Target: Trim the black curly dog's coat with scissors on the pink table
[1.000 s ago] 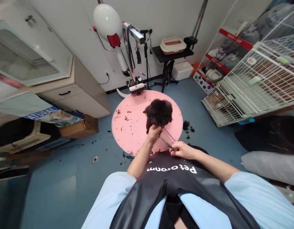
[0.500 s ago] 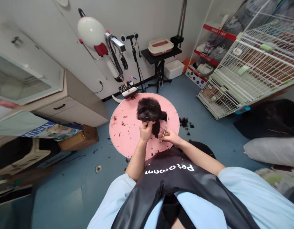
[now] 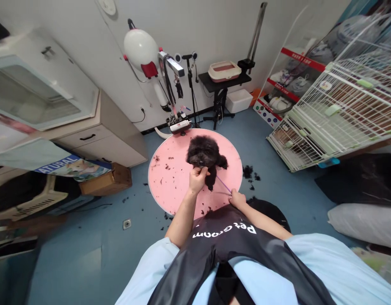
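Note:
A small black curly-haired dog (image 3: 203,150) is on the round pink table (image 3: 163,182), its head toward me. My left hand (image 3: 198,179) is closed at the dog's chin, just under its muzzle; what exactly the fingers pinch is partly hidden. Near the table's front right edge, my right hand (image 3: 238,198) is closed around scissors (image 3: 221,193), whose thin blades point left, apart from the dog. A thin purple strip (image 3: 224,185) runs from beside the dog's front leg to my right hand. Dark hair clippings (image 3: 156,159) lie scattered over the table.
Behind the table stand a tool holder with a white device (image 3: 180,126) and a dryer (image 3: 141,48) on an arm. A wire cage (image 3: 338,101) is at right, a cabinet (image 3: 113,123) at left. More cut hair (image 3: 250,172) lies on the blue floor.
My right hand has drawn the scissors away from the dog's side, toward the right and me. The dog's face has turned up toward me. The whole view has shifted slightly.

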A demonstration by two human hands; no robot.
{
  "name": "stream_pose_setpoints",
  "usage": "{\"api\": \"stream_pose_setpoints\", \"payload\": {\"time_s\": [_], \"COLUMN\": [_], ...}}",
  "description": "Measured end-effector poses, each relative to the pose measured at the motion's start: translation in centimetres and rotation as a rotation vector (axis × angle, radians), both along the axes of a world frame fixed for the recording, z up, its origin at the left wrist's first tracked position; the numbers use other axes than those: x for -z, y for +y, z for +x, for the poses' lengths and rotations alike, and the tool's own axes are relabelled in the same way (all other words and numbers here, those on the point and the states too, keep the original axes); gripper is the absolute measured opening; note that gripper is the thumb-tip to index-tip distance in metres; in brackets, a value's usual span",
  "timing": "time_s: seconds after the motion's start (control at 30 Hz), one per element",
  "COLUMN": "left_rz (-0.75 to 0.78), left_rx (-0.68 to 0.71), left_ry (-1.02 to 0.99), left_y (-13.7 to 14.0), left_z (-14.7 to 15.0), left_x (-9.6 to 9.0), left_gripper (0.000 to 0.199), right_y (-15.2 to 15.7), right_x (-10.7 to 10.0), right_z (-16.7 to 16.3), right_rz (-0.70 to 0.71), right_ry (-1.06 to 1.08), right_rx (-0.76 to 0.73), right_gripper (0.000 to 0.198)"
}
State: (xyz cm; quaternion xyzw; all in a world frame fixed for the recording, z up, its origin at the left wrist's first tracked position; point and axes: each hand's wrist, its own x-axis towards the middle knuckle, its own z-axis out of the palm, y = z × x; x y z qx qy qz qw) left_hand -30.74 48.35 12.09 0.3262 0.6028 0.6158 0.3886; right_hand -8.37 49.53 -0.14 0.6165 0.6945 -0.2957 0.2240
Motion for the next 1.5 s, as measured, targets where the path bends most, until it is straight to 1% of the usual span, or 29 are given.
{"api": "stream_pose_setpoints", "payload": {"time_s": [0.1,0.17,0.2,0.3,0.33,0.4,0.47,0.53,0.63,0.67,0.7,0.73,0.77,0.8,0.83,0.87,0.93,0.97,1.0,1.07,1.1,1.13,1.17,1.2,1.27,1.37,1.47,1.5], "left_rz": [-0.005,-0.016,-0.018,0.005,0.018,0.037,0.045,0.048,0.053,0.054,0.053,0.049,0.044,0.040,0.039,0.045,0.056,0.059,0.055,0.041,0.034,0.033,0.032,0.032,0.032,0.034,0.036,0.038], "left_rx": [0.053,0.073,0.059,-0.084,-0.131,-0.177,-0.144,-0.101,-0.072,-0.069,-0.074,-0.080,-0.092,-0.112,-0.124,-0.145,-0.140,-0.135,-0.118,-0.099,-0.096,-0.099,-0.103,-0.107,-0.109,-0.094,-0.086,-0.088], "left_ry": [-0.020,-0.080,-0.100,-0.062,-0.026,0.056,0.121,0.149,0.117,0.098,0.083,0.075,0.072,0.076,0.082,0.092,0.102,0.099,0.092,0.077,0.072,0.070,0.067,0.065,0.064,0.081,0.102,0.106], "left_y": [0.0,0.0,0.1,0.3,0.4,0.4,0.2,-0.1,-0.4,-0.5,-0.6,-0.8,-1.0,-1.3,-1.5,-1.6,-1.9,-2.1,-2.3,-2.7,-2.9,-3.0,-3.1,-3.1,-3.3,-3.5,-3.7,-3.7], "left_z": [-1.3,-2.2,-2.6,-3.2,-3.2,-2.8,-2.1,-1.3,-0.2,0.0,0.2,0.2,0.2,0.1,0.0,-0.1,-0.2,-0.1,-0.1,0.1,0.2,0.3,0.3,0.3,0.3,0.1,0.0,0.0], "left_x": [1.3,2.5,3.0,3.9,3.8,3.3,2.4,1.4,0.8,0.9,1.1,1.3,1.5,1.7,1.8,1.9,1.8,1.6,1.4,1.0,0.9,0.9,0.9,0.9,1.0,0.9,0.8,0.8], "left_gripper": [0.025,0.021,0.020,0.021,0.022,0.024,0.026,0.027,0.031,0.032,0.033,0.032,0.031,0.029,0.028,0.028,0.028,0.029,0.030,0.030,0.030,0.031,0.031,0.032,0.033,0.032,0.031,0.031], "right_y": [0.6,1.0,1.1,0.4,0.0,-0.6,-0.3,1.5,5.8,7.2,8.3,9.2,9.8,10.3,10.8,11.2,12.4,13.1,13.8,15.5,16.4,17.3,18.2,19.0,20.2,20.7,20.6,20.5], "right_x": [0.3,0.3,0.3,-0.1,-0.4,-1.6,-3.6,-6.4,-11.8,-13.8,-15.7,-17.5,-19.1,-20.6,-21.8,-22.8,-24.1,-24.4,-24.7,-25.0,-24.9,-24.7,-24.5,-24.1,-23.2,-21.9,-20.4,-19.9], "right_z": [0.2,0.4,0.5,1.4,1.8,2.5,3.0,3.0,1.8,1.2,0.5,-0.2,-0.9,-1.5,-2.2,-2.7,-3.5,-3.7,-3.9,-4.0,-4.0,-4.0,-4.1,-4.1,-4.3,-4.4,-4.3,-4.1], "right_rz": [-0.002,-0.018,-0.020,0.007,0.030,0.096,0.187,0.355,0.839,0.951,1.029,1.072,1.083,1.070,1.046,1.014,0.918,0.815,0.671,0.297,0.116,-0.030,-0.138,-0.216,-0.342,-0.536,-0.628,-0.653], "right_ry": [-0.019,-0.002,0.016,0.106,0.141,0.203,0.255,0.345,0.594,0.641,0.668,0.677,0.663,0.630,0.596,0.579,0.573,0.587,0.611,0.696,0.761,0.843,0.935,1.020,1.103,1.094,1.163,1.155], "right_rx": [0.010,0.028,0.040,0.082,0.098,0.132,0.153,0.094,-0.226,-0.330,-0.439,-0.551,-0.650,-0.716,-0.745,-0.720,-0.539,-0.446,-0.361,-0.250,-0.211,-0.169,-0.121,-0.068,0.033,0.118,0.216,0.241], "right_gripper": [0.044,0.042,0.038,0.025,0.024,0.029,0.038,0.040,0.029,0.027,0.024,0.023,0.022,0.022,0.023,0.023,0.022,0.022,0.023,0.024,0.024,0.024,0.024,0.024,0.024,0.022,0.022,0.021]}}
